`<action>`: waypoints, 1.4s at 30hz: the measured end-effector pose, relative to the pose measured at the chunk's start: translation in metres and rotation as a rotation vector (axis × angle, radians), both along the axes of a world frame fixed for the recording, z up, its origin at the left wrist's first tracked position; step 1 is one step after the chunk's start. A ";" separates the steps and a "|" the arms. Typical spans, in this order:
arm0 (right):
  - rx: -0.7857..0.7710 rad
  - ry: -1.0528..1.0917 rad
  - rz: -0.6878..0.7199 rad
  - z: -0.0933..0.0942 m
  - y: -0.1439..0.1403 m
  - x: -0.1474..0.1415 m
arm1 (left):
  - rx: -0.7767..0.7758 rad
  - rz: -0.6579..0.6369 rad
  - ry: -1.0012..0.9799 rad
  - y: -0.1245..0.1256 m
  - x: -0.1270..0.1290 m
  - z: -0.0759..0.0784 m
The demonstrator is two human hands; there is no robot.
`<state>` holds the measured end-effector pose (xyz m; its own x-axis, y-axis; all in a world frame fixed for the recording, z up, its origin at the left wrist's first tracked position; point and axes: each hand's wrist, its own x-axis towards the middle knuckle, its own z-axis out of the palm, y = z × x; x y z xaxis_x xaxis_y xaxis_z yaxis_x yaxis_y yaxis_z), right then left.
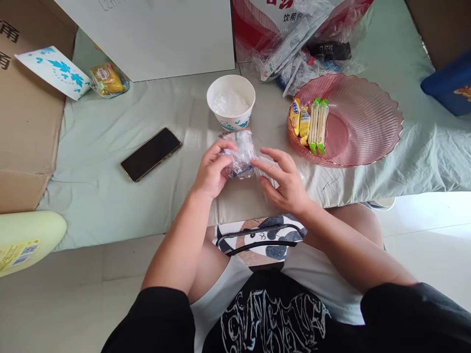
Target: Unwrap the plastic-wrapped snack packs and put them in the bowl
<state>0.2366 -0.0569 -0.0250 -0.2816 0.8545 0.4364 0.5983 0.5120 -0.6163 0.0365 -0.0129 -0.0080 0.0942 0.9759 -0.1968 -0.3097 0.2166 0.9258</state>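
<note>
My left hand (214, 169) grips a small clear plastic packet (241, 152) by its left side, thumb and fingers closed on it. Crinkled and shiny, the packet shows some dark blue along its lower edge; its contents are hard to make out. My right hand (282, 180) is at the packet's right side with fingers spread, the index fingertip at or close to its edge. Just behind the packet stands a white paper cup (231, 100) with blue print, clear plastic film inside. To the right, a pink ribbed bowl (368, 122) holds several wrapped snacks (317, 126).
A phone (150, 154) lies left on the cloth-covered surface (95, 196). Behind are a white box (176, 39), a yellow snack packet (109, 80) and a heap of plastic wrappers (305, 59). A cardboard box (25, 122) borders the left, a blue container (451, 78) the right.
</note>
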 end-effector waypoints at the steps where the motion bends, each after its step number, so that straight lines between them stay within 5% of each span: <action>1: -0.001 -0.029 -0.039 0.000 -0.001 0.001 | 0.002 0.047 -0.032 0.003 -0.003 0.001; 6: -0.069 -0.276 -0.228 -0.007 -0.002 0.007 | 0.075 0.227 -0.020 0.013 -0.015 -0.001; 10: -0.145 -0.319 -0.246 -0.010 0.001 0.012 | 0.091 0.195 0.041 0.010 -0.015 -0.004; 14: -0.283 -0.041 -0.246 -0.001 0.000 0.012 | 0.187 0.213 0.115 0.007 -0.014 -0.009; 20: -0.639 0.544 0.007 0.013 -0.002 0.002 | 0.236 0.082 0.229 0.002 -0.005 -0.015; 27: -0.720 0.586 -0.023 0.011 0.002 -0.004 | 0.163 0.006 0.170 -0.007 0.012 -0.010; 36: -0.707 0.309 -0.083 0.012 0.000 0.003 | 0.240 0.351 0.178 0.013 -0.025 0.001; 42: -0.293 -0.057 -0.276 0.001 0.006 0.011 | 0.197 0.214 0.223 0.004 -0.012 -0.011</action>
<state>0.2481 -0.0513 -0.0240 -0.0407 0.9873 0.1535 0.7263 0.1347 -0.6740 0.0244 -0.0084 -0.0193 -0.1406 0.9901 0.0040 -0.1150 -0.0204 0.9932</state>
